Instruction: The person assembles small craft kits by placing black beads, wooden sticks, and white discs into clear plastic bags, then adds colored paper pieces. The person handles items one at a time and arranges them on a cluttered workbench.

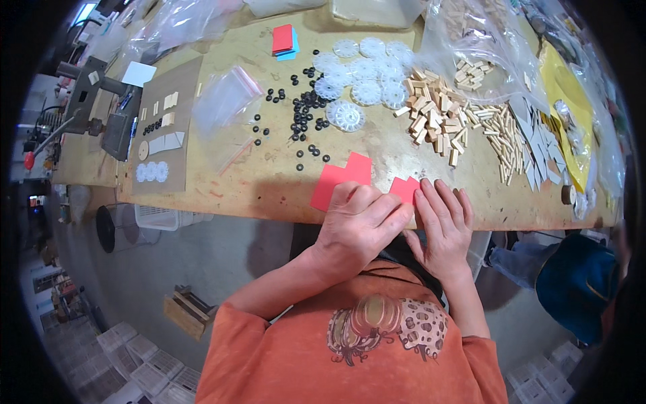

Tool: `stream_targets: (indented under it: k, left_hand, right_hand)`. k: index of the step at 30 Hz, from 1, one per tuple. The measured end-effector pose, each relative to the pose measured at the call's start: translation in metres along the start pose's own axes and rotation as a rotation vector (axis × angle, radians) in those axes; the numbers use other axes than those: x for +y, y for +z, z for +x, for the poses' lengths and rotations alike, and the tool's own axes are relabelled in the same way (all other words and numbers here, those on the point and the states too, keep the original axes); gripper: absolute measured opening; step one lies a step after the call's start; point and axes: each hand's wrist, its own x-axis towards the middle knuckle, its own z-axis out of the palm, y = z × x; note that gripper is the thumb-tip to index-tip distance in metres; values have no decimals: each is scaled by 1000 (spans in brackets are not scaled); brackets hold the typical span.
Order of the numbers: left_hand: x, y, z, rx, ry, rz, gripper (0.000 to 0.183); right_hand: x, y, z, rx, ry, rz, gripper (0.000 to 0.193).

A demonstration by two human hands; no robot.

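Note:
At the near table edge, my left hand [360, 222] is closed, and red cards [331, 185] stick out beyond its curled knuckles. Its thumb and forefinger come together near my right hand; whatever lies between their tips is hidden. My right hand [443, 219] has its fingers stretched out and lying nearly flat, touching the edge of a smaller red card piece [402, 189] between the two hands. The table [269, 195] supports both hands.
Black rubber rings [306, 108] and clear plastic discs [367, 71] lie beyond my hands. Farther right are wooden blocks [434, 114], dowels [506, 145], grey strips [538, 148] and a yellow bag [565, 114]. Left are zip bags [225, 104] and a board with sample parts [168, 74].

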Motion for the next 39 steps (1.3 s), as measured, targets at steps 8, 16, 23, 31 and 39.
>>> stream_targets:
  k: [8,16,23,31,39]
  left_hand:
    - [-4,-7,2,-89,37,16,24]
    - [-6,-1,-3,-5,27,-29,20]
    - [-16,-7,-9,57,58,50,24]
    - [-14,-7,-7,72,-3,172,23]
    - [-13,-5,-6,-12,-40,233,17]
  right_hand:
    - [0,1,1,40,-18,2,48]
    - [1,0,1,57,-5,34,48]
    - [0,2,-1,84,22,36,50]
    - [-3,5,-1,95,45,51,54]
    - [1,31,-5,319,46,209,45]
